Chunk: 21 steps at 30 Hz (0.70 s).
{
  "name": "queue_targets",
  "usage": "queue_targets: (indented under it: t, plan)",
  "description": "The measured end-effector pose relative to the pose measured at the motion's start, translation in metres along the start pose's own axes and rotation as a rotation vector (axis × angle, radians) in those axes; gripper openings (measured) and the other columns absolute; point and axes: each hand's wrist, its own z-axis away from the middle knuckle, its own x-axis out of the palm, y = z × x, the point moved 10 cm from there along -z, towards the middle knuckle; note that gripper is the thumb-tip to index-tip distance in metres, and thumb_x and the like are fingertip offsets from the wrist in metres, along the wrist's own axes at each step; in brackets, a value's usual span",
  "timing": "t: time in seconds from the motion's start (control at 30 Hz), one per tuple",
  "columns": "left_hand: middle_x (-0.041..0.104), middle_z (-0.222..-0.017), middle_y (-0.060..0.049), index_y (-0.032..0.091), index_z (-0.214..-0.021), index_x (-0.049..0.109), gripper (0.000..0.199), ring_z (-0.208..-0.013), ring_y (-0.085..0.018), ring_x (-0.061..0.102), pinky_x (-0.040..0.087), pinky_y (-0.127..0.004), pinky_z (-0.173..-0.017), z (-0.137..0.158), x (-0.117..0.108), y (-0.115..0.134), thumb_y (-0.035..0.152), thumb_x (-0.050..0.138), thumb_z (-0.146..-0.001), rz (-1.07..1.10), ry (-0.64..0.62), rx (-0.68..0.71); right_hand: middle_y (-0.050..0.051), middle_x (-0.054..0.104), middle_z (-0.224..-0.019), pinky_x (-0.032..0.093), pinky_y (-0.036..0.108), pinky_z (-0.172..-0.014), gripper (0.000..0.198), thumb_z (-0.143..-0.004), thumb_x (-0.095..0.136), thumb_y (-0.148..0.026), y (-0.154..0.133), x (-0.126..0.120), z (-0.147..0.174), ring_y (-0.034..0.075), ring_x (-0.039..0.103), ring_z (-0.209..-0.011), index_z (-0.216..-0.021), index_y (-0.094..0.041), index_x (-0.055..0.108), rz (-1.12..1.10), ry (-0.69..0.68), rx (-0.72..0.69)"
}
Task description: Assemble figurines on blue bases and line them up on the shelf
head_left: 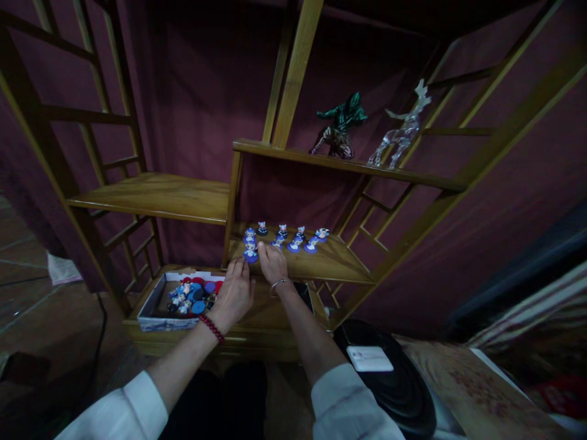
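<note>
Small cartoon figurines on round bases stand in two rough rows on the lower right shelf (339,261). A purple-based figurine (250,251) is at the front left, with another figurine (249,235) right behind it. My right hand (274,263) is at the shelf, fingers curled, thumb beside the front-left figurine; whatever is inside its fingers is hidden. My left hand (236,286) lies at the shelf's front edge, fingers stretched toward that same figurine's base. Below and left, an open cardboard box (153,305) holds a heap of more figurines and coloured round bases (198,307).
Overhead, a dark green and brown statuette (342,125) and a clear deer figure (403,134) stand on the upper shelf (293,154). A wooden upright (232,208) borders the left side. A white rectangular item (369,359) lies on a black rounded surface (398,391) at lower right.
</note>
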Motion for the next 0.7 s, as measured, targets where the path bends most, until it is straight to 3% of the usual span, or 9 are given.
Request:
queue_targets:
  t: [0.1,0.2,0.47,0.7]
  plan:
    - [0.045,-0.115,-0.021,0.000,-0.112,0.043,0.038,-0.113,-0.027,0.036,0.034,-0.047,-0.093,0.000,-0.001,0.000,0.019,0.038,-0.079,-0.002,0.001,-0.012,0.002,0.064,-0.081,0.037,0.024,-0.075,0.030,-0.085,0.034,-0.039,0.001,0.004,0.003,0.015,0.053,-0.082,-0.088,-0.021,0.058,-0.034,-0.024,0.014]
    - [0.044,-0.116,-0.020,0.002,-0.114,0.041,0.039,-0.113,-0.028,0.035,0.034,-0.048,-0.092,0.000,-0.002,0.001,0.019,0.038,-0.079,0.011,0.018,-0.008,0.002,0.063,-0.089,0.038,0.025,-0.075,0.029,-0.080,0.043,-0.041,0.002,0.007,0.003,0.016,0.051,-0.088,-0.099,-0.022,0.056,-0.036,-0.032,0.027]
    - [0.045,-0.113,-0.019,0.002,-0.112,0.042,0.039,-0.111,-0.028,0.037,0.033,-0.048,-0.093,0.000,0.000,0.002,0.019,0.039,-0.078,-0.028,0.032,-0.005,0.000,0.063,-0.094,0.038,0.025,-0.079,0.032,-0.078,0.046,-0.038,0.006,0.015,-0.001,0.015,0.052,-0.092,-0.106,-0.024,0.054,-0.089,-0.108,0.048]
    - [0.043,-0.115,-0.020,0.001,-0.112,0.041,0.037,-0.114,-0.028,0.035,0.033,-0.048,-0.093,0.002,0.000,0.002,0.018,0.038,-0.079,-0.016,0.052,-0.001,0.002,0.064,-0.093,0.039,0.025,-0.078,0.032,-0.081,0.041,-0.039,0.004,0.008,0.001,0.016,0.053,-0.090,-0.103,-0.023,0.057,-0.040,-0.067,0.056]
